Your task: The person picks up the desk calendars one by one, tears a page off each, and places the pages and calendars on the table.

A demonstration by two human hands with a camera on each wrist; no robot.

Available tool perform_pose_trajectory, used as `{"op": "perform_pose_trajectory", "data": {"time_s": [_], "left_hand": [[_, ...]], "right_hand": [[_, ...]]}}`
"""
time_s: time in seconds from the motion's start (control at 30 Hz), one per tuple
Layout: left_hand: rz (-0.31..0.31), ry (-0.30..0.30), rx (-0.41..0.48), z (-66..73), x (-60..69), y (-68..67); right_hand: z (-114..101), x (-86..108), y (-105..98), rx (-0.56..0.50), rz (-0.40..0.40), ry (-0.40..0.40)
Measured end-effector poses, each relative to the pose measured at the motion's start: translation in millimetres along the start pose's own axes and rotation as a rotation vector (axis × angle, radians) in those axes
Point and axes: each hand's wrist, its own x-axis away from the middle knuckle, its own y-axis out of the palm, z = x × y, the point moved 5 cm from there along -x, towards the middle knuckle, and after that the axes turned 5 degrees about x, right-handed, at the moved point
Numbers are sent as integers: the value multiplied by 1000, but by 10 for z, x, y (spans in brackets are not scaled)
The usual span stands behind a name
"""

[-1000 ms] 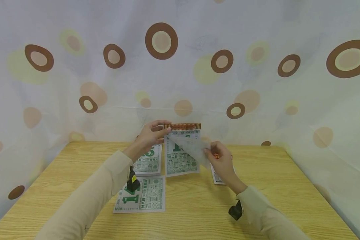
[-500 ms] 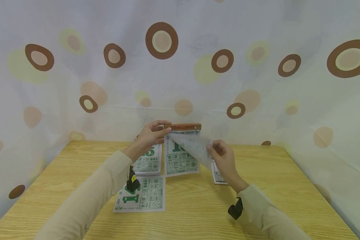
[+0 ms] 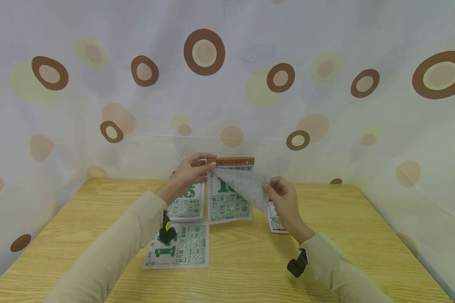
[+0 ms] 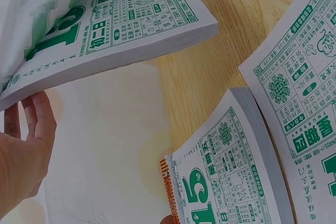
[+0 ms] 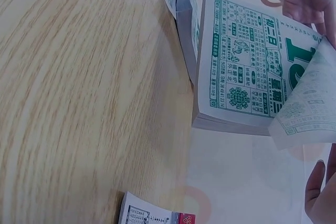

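My left hand [image 3: 187, 173] grips the upper left corner of a thick tear-off calendar [image 3: 229, 208], thumb in front, just under its orange-and-gold striped header [image 3: 235, 161]. The calendar is held up off the table, its green-printed front towards me. My right hand [image 3: 285, 204] pinches the loose lower corner of its thin top page [image 3: 246, 189] between thumb and fingers. That page is folded diagonally up to the right, with its pale back showing. In the right wrist view the lifted page [image 5: 310, 106] partly covers the large green number on the sheet beneath.
Left of the held calendar lies another calendar pad [image 3: 187, 206], marked 15. In front of it a sheet or pad [image 3: 193, 246] marked 14 lies turned sideways. A smaller pad [image 3: 276, 221] is partly hidden behind my right hand. Behind the wooden table [image 3: 250, 269] hangs a patterned curtain [image 3: 235, 97].
My right hand has shifted slightly to the right with the page corner, mostly in the first half second. More of the number beneath is uncovered. My left hand has hardly moved.
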Motion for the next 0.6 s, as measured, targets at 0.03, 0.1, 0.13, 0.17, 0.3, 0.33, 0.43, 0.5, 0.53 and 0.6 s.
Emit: {"op": "perform_pose_trajectory", "data": {"time_s": [0.03, 0.1, 0.13, 0.17, 0.3, 0.33, 0.43, 0.5, 0.53, 0.6], "left_hand": [[-1, -1, 1, 1, 1, 1], [-3, -2, 0, 5, 0, 1], [-5, -2, -2, 6, -1, 1], [-6, -2, -3, 6, -2, 1], [-10, -1, -7, 9, -4, 1], [-10, 0, -9, 12, -2, 1], [-12, 3, -13, 21, 6, 1], [-12, 1, -16, 25, 12, 1], [-10, -1, -19, 26, 15, 1], [-10, -6, -16, 24, 17, 1]], "right_hand": [[4, -1, -2, -1, 0, 4], [8, -1, -4, -5, 1, 10], [12, -2, -7, -8, 4, 15], [15, -2, -9, -10, 5, 21], [9, 1, -16, -12, 12, 39], [6, 1, -16, -16, 14, 44], [-13, 2, -15, -25, 21, 48], [-24, 4, -16, -27, 25, 53], [-23, 4, -16, -29, 27, 59], [-20, 6, -21, -25, 31, 71]]}}
